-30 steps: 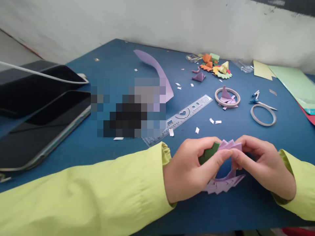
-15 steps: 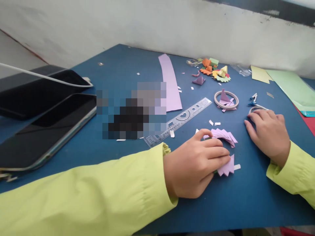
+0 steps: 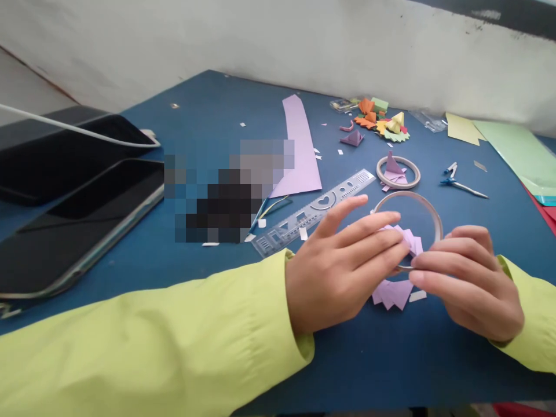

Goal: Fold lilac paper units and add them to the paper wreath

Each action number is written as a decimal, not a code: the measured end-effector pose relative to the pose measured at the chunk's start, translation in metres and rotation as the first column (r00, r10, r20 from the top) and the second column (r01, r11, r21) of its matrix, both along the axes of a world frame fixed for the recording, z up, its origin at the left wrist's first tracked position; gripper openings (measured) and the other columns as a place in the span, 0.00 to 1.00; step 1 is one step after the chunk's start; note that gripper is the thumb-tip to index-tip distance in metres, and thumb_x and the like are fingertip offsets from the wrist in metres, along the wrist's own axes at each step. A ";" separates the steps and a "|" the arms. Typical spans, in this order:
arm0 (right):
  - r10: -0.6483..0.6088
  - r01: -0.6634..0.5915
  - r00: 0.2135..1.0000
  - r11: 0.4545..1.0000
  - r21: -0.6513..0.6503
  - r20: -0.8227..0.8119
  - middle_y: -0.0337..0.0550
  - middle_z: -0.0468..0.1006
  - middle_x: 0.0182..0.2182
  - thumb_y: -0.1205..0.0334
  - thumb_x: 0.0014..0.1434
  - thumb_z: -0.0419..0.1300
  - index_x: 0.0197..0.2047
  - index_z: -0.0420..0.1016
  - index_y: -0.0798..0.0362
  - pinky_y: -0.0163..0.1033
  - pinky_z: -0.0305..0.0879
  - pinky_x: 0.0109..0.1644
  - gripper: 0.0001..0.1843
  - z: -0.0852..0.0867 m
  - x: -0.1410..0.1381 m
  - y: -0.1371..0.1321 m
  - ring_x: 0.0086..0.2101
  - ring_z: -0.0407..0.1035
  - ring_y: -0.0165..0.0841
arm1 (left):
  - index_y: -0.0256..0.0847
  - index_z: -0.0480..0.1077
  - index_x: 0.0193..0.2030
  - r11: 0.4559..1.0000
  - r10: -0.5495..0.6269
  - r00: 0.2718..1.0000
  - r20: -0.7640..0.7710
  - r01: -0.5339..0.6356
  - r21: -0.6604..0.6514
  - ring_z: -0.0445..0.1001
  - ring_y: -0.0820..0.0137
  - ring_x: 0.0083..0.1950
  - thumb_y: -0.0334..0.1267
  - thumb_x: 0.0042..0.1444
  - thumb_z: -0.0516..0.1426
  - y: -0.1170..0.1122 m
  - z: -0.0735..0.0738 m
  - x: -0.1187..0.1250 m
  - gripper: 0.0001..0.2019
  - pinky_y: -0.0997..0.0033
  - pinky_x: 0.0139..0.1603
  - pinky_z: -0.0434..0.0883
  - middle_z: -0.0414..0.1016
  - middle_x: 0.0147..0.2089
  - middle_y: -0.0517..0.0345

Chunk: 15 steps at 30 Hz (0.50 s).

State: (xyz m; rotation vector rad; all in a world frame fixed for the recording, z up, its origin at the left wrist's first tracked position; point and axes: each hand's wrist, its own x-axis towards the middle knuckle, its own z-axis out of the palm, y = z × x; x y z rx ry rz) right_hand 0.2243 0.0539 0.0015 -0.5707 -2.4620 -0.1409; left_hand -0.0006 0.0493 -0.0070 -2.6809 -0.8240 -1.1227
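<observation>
My right hand (image 3: pixel 478 284) grips the lower right of a thin roll of tape (image 3: pixel 438 227), tilted up above the table. My left hand (image 3: pixel 343 266) has its fingers against the roll's left side, index finger raised; its thumb is hidden. Seen through and below the roll is a ring of folded lilac paper (image 3: pixel 393 294) with pointed edges, partly covered by my fingers. A small white strip (image 3: pixel 417 296) lies at its right edge. Behind, a second tape roll (image 3: pixel 417 174) lies flat around lilac paper pieces (image 3: pixel 394 165).
A clear stencil ruler (image 3: pixel 324 205) and a long lilac sheet (image 3: pixel 299 150) lie beyond my left hand. Blue-tipped scissors-like tool (image 3: pixel 454 182) rests at right. Colourful folded paper pieces (image 3: pixel 382 121) sit at the back, green sheets (image 3: pixel 521 156) at right, a phone (image 3: pixel 87 226) at left.
My right hand has picked up the tape roll from the table and brought it left over the lilac ring. My left hand has shifted from the paper to the roll.
</observation>
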 end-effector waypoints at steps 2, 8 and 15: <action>0.016 -0.015 1.000 0.999 0.044 -0.026 0.39 0.81 0.39 0.69 0.64 0.54 0.50 0.69 0.48 0.44 0.63 0.48 0.13 0.002 -0.001 -0.005 0.40 0.72 0.32 | 0.38 0.69 0.43 0.997 -0.057 0.998 -0.009 0.056 -0.058 0.73 0.67 0.55 0.25 0.62 0.48 0.001 -0.002 0.000 0.11 0.58 0.70 0.51 0.80 0.41 0.56; -0.229 0.252 0.965 0.947 0.200 -0.131 0.57 0.76 0.44 0.73 0.57 0.63 0.54 0.69 0.61 0.49 0.66 0.47 0.21 0.000 -0.003 -0.003 0.46 0.71 0.44 | 0.39 0.66 0.39 0.950 -0.100 0.971 0.218 0.158 -0.269 0.69 0.70 0.32 0.29 0.64 0.49 -0.006 -0.003 -0.002 0.06 0.65 0.42 0.68 0.72 0.31 0.57; -0.120 0.123 0.992 0.988 0.091 -0.030 0.60 0.71 0.48 0.76 0.61 0.56 0.59 0.63 0.65 0.48 0.63 0.47 0.22 -0.001 -0.010 -0.009 0.48 0.68 0.41 | 0.39 0.67 0.43 0.916 -0.075 0.972 0.220 0.155 -0.369 0.73 0.67 0.38 0.29 0.65 0.48 -0.017 -0.008 0.000 0.08 0.66 0.44 0.70 0.77 0.38 0.52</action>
